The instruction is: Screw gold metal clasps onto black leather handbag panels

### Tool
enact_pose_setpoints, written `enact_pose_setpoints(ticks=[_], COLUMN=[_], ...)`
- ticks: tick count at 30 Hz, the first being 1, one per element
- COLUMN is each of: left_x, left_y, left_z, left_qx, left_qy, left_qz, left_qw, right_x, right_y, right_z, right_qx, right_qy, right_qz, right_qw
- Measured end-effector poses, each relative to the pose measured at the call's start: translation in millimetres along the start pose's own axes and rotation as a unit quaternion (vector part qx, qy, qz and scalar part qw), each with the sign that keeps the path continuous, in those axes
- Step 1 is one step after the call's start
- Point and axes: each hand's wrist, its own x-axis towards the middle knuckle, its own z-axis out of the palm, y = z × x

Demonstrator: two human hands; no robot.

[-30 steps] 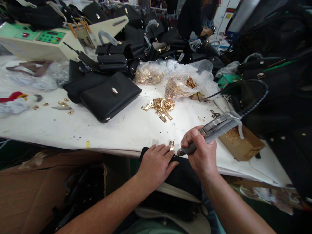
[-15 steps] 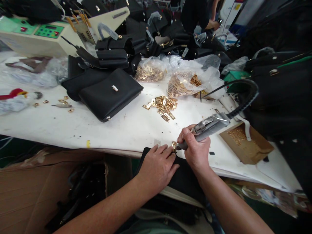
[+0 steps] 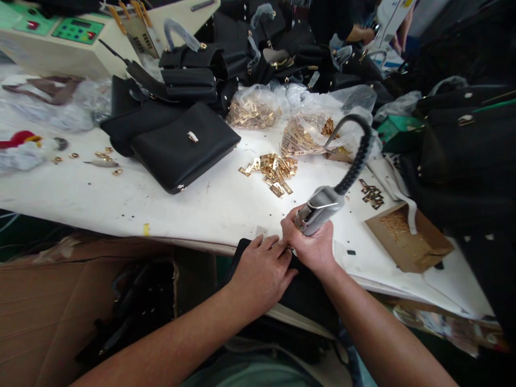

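My right hand (image 3: 308, 242) is wrapped round a grey power tool (image 3: 320, 208) with a black coiled hose, held fairly upright at the table's front edge. Beside it my left hand (image 3: 262, 271) lies flat, fingers spread, on a black leather piece (image 3: 310, 293) that hangs over the edge. The tool's tip and the spot under it are hidden by my hands. A pile of gold metal plates (image 3: 274, 171) lies on the white table just beyond.
A black bag (image 3: 185, 148) lies left of the plates. Bags of gold parts (image 3: 255, 109) stand behind. At the right are a cardboard box (image 3: 409, 236) and dark plates (image 3: 371, 194). Machine (image 3: 76, 43) at back left; a person's hand (image 3: 365, 35) at the back.
My right hand has moved slightly left and tipped the tool more upright, its hose swinging left. The gold plate beside my left fingertips is now hidden. The view has shifted a little.
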Motion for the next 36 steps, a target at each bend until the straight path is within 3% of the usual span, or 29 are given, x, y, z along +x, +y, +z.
enact_pose_setpoints(ticks=[8,12,18,28,33,36], left_x=[-1,-4,-6,-6,-8,-6], left_y=[0,1,-6,-5,-12,-19], left_z=[0.4,1.2,9.0,8.4,16.5,19.8], left_qx=[-0.017,-0.027,-0.029,0.004,0.066,0.104], left_qy=[-0.004,0.017,0.054,0.068,0.121,0.153], left_qz=[-0.007,-0.019,-0.003,0.022,0.059,0.098], left_qw=[1.0,0.999,0.998,0.997,0.989,0.978], right_x=[1,0,-3,9,16,24], right_y=[-3,-7,-7,-10,-17,-29], right_z=[8,11,9,7,4,-5], right_qx=[-0.015,0.045,0.166,0.197,0.212,0.097], right_qy=[-0.023,-0.042,-0.045,-0.107,-0.025,0.054], right_qz=[0.015,0.026,-0.031,-0.077,-0.023,-0.068], right_qw=[1.0,0.998,0.985,0.971,0.977,0.991])
